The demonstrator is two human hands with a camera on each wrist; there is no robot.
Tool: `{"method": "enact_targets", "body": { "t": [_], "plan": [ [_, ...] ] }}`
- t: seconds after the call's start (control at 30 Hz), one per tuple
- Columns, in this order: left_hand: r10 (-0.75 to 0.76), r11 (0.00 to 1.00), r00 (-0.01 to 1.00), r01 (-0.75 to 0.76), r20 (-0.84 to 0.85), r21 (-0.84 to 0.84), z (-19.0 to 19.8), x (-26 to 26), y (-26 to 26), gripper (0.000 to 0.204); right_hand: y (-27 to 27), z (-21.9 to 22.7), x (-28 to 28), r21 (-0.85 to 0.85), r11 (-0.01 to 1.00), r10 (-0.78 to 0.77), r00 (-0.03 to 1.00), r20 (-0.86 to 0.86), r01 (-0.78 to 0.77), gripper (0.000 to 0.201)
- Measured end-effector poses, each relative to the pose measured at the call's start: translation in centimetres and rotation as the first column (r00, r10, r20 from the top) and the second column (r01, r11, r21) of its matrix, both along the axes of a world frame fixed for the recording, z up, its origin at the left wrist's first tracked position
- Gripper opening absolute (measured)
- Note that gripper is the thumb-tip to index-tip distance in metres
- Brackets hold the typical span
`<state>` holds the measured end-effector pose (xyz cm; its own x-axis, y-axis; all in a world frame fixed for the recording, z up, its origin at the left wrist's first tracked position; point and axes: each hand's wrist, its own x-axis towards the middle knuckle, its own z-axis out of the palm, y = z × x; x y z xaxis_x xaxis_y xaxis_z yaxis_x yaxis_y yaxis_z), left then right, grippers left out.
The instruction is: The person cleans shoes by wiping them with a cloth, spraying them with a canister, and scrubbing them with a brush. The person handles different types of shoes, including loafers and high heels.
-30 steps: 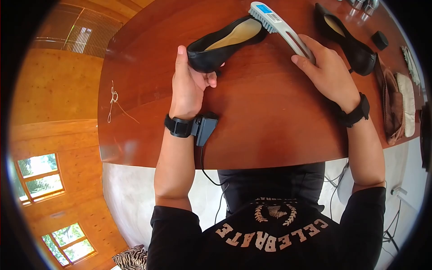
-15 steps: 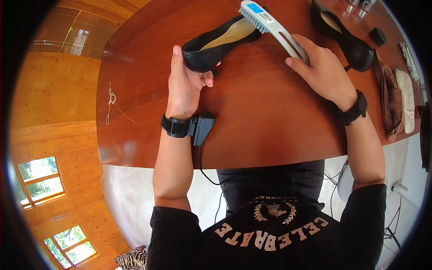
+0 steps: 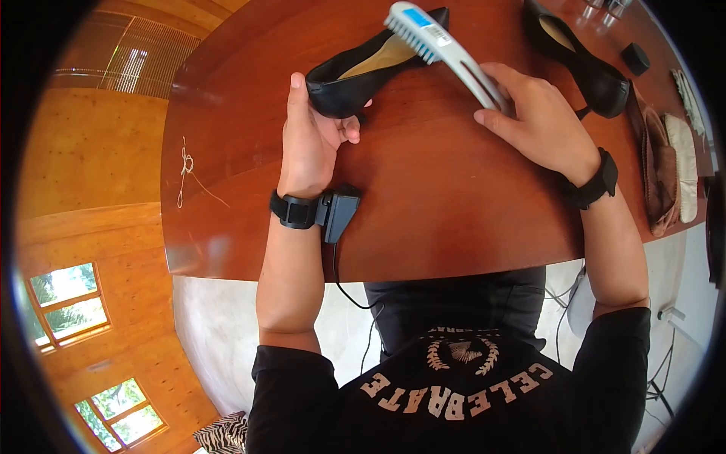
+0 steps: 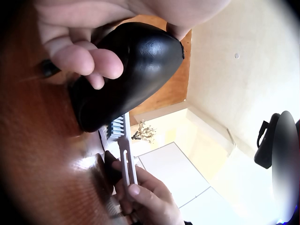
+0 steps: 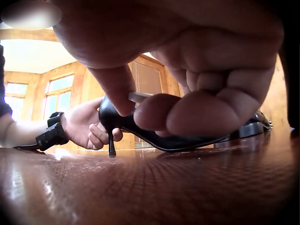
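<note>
My left hand (image 3: 311, 151) grips a black high-heeled shoe (image 3: 336, 100) at its heel end, thumb along the outer side and fingers curled beneath. The shoe's toe points away to the upper right. In my right hand (image 3: 548, 125) is the handle of a grey-white brush (image 3: 451, 54) with pale blue bristles and a blue label. Its bristle head overlaps the shoe's opening and front part in the head view. Seen from the left wrist, the bristles (image 4: 115, 129) are right at the shoe's edge. The right wrist view shows the thin heel (image 5: 112, 143) reaching down to the tabletop.
A second black heeled shoe (image 3: 601, 87) lies to the right on the wooden table (image 3: 423, 197). Beyond it are a small black block (image 3: 635, 58) and folded brown and cream cloths (image 3: 665, 174). A thin string (image 3: 188, 166) lies at the left.
The brush has moved left over the shoe, from its toe toward its opening, and my right hand has shifted slightly left with it. My left hand keeps its hold on the heel end.
</note>
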<state>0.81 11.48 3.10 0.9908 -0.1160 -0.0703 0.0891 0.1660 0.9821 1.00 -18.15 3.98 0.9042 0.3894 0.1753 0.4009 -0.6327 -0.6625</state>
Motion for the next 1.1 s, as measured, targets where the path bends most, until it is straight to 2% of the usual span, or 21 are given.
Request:
{"method": "enact_targets", "body": {
  "t": [0.07,0.2,0.3,0.5,0.9,1.0,1.1],
  "plan": [
    [-0.005,1.000,1.000,0.005,0.001,-0.012,0.0,0.0,-0.1,0.074,0.0,0.5,-0.2,0.039,0.994,0.099,0.995,-0.021,-0.098,0.040],
    [-0.006,1.000,1.000,0.006,0.013,-0.021,0.1,0.0,-0.2,0.073,0.2,1.4,-0.4,0.000,0.985,0.173,0.979,-0.107,-0.174,0.045],
    [-0.013,0.999,1.000,0.014,0.025,-0.040,0.0,0.1,-0.1,0.072,0.1,1.0,-0.4,0.042,0.975,0.221,0.975,-0.034,-0.220,0.048],
    [-0.021,0.999,0.999,0.023,0.033,-0.043,-0.2,0.1,0.1,0.071,0.1,0.8,-0.3,0.112,0.944,0.315,0.949,-0.027,-0.310,0.051],
    [0.016,1.000,1.000,-0.016,0.014,-0.016,0.1,0.0,-0.3,0.073,0.4,0.7,-0.5,0.080,0.952,0.296,0.955,0.017,-0.297,0.050],
    [0.030,1.000,0.999,-0.030,0.020,-0.006,0.2,-0.1,-0.6,0.075,0.5,0.9,-0.7,0.107,0.955,0.281,0.959,-0.037,-0.275,0.046],
    [0.021,1.000,0.999,-0.021,0.028,-0.005,0.2,0.0,-0.5,0.076,0.5,0.6,-0.7,0.068,0.968,0.238,0.971,0.031,-0.240,0.036]
  ]
}}
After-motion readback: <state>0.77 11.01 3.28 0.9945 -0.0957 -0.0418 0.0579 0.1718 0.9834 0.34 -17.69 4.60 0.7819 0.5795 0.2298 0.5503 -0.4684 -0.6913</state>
